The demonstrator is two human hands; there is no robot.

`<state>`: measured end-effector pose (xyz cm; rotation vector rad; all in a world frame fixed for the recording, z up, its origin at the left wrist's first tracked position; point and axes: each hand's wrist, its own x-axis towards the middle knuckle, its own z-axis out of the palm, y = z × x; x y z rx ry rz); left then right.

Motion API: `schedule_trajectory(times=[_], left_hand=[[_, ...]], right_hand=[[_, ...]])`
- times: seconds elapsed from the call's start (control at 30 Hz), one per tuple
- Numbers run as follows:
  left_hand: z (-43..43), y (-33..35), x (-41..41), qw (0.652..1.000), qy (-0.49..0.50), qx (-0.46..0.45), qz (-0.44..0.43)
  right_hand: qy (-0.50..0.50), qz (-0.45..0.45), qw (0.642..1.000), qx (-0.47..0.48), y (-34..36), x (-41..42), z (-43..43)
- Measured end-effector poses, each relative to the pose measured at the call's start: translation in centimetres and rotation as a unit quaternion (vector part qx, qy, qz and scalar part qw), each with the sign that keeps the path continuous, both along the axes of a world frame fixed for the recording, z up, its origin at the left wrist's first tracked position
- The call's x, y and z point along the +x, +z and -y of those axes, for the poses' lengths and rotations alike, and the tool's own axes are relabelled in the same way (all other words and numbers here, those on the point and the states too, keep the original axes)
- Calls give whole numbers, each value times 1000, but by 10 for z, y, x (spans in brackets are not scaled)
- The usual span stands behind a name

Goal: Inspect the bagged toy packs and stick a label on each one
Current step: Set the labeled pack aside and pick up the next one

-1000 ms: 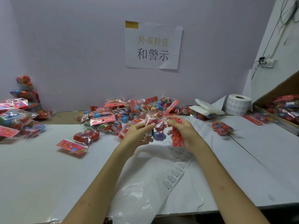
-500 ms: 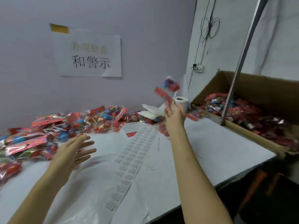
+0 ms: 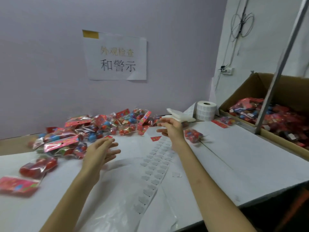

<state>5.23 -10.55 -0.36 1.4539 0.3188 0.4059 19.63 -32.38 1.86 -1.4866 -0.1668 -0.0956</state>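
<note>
A heap of bagged toy packs (image 3: 93,131) with red header cards lies along the back of the white table (image 3: 234,164). My left hand (image 3: 100,153) hovers open over the table just in front of the heap, holding nothing. My right hand (image 3: 170,129) is stretched out above the table, fingers relaxed and empty. A long strip of labels (image 3: 155,169) runs down the table between my arms. One single pack (image 3: 194,135) lies just right of my right hand. A cardboard box (image 3: 284,91) at the right holds several packs.
A roll of labels (image 3: 205,110) stands at the back right beside folded white sheets (image 3: 180,114). Two packs (image 3: 25,176) lie at the near left. A metal pole (image 3: 275,69) rises in front of the box. A paper sign (image 3: 117,56) hangs on the wall.
A second ago both hands held one pack. My right hand then tossed it toward the box. Now both hands are empty, and my right hand has come down lower.
</note>
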Motion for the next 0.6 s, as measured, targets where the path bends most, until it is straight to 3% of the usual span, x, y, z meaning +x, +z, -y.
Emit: schedule_trajectory(times=[0.13, 0.23, 0.33, 0.43, 0.6], left_hand=[[5, 7, -3, 999, 32, 3, 4], [6, 7, -4, 999, 52, 8, 1], [7, 5, -3, 998, 61, 5, -8], [8, 4, -2, 998, 58, 14, -11], [11, 0, 2, 999, 41, 12, -24]], right_hand=[[16, 98, 978, -182, -3, 3, -44], [70, 148, 908, -386, -12, 10, -72], [97, 166, 835, -516, -20, 19, -93], [85, 158, 800, -573, -26, 34, -107], [58, 151, 824, -543, -35, 47, -112]])
